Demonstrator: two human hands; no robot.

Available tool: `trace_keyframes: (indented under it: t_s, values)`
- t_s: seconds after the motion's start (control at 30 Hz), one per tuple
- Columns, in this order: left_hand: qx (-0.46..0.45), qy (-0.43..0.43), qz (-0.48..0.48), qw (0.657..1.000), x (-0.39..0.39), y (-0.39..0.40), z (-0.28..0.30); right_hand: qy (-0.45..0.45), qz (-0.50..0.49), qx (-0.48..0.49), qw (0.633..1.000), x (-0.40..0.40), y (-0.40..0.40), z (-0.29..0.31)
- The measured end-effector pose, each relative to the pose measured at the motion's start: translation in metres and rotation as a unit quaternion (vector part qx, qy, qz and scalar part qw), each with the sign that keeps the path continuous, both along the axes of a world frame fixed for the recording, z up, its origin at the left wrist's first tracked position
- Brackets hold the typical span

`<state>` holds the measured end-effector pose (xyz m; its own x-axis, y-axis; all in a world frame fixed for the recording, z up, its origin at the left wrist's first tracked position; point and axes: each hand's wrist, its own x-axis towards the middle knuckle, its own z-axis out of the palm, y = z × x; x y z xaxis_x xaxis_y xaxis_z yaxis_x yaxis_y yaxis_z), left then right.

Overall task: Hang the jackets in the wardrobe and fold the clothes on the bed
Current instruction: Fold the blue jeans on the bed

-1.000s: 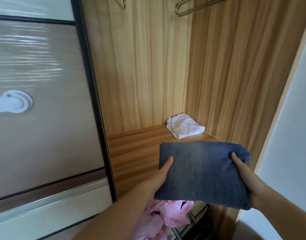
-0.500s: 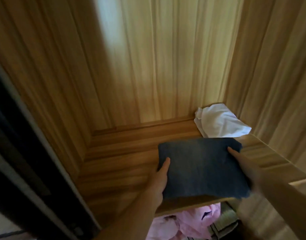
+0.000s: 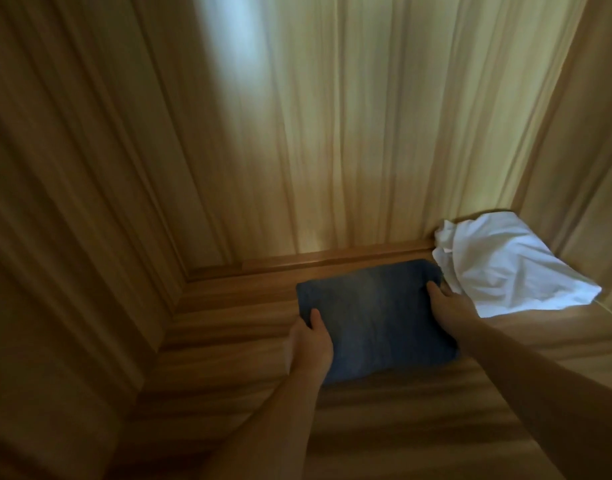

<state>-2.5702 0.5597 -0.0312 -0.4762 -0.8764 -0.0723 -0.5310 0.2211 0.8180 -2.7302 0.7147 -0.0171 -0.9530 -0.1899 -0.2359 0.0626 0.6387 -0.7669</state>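
Head view: fingers of left hand [image 3: 309,344] and right hand [image 3: 448,306] curl around opposite side edges of the folded blue denim garment [image 3: 377,320], thumbs on top. Garment lies flat on the wooden wardrobe shelf [image 3: 228,317], near the back wall. Crumpled white cloth [image 3: 498,268] in right rear corner, touching the garment's far right corner.

Hands [image 3: 377,323] seemingly gripping folded jeans [image 3: 375,318]

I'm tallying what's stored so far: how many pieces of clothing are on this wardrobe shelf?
2: a folded dark blue garment mid-shelf, held by the left hand and right hand; a crumpled white garment in the back right corner.
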Motion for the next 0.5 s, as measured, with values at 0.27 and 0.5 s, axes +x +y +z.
trace_keyframes:
  t_s: [0.27, 0.5]
  values:
    - [-0.015, -0.079, -0.006, 0.997, -0.016, -0.013, -0.014, 0.028, 0.02, 0.041, 0.999, -0.015, -0.001, -0.014]
    - [-0.016, 0.044, -0.032, 0.998, -0.014, -0.009, -0.011, 0.162, 0.075, 0.022, 0.984, -0.016, 0.005, -0.01]
